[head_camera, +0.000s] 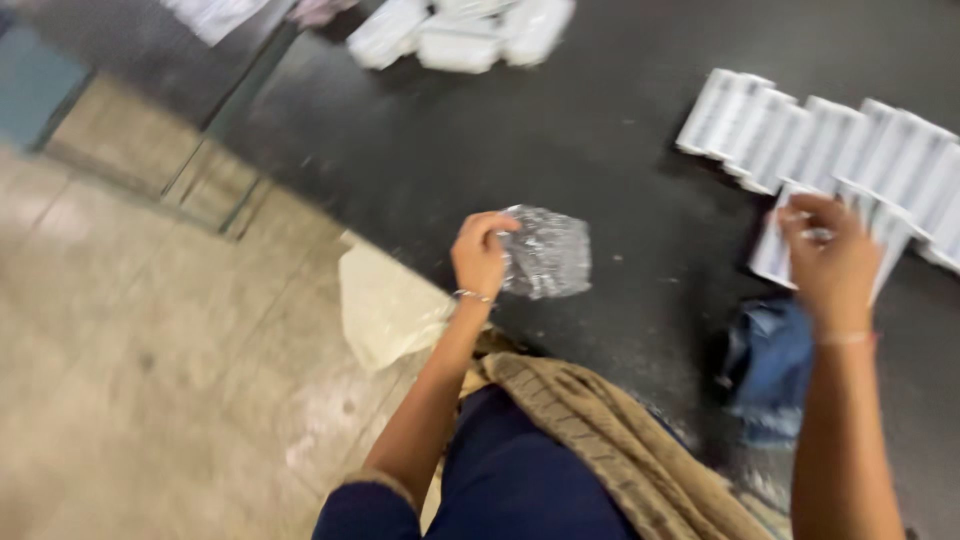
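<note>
Crinkled clear wrapper (545, 252) in left hand (480, 255)

Dark blue clothing, a tan ribbed scarf (610, 440) draped over it — thin bangle (473, 296) on the left wrist, pale band (843, 339) on the right

I read this as a packing or sorting area in a small workshop. Beyond the right grip (832, 262), a fanned row of identical white flat packs (840, 150) lies on a dark, worn floor surface (560, 150). Further white packs (460, 35) sit heaped well beyond the left grip (482, 255). Left of it, bare tiled flooring (130, 380).
</note>
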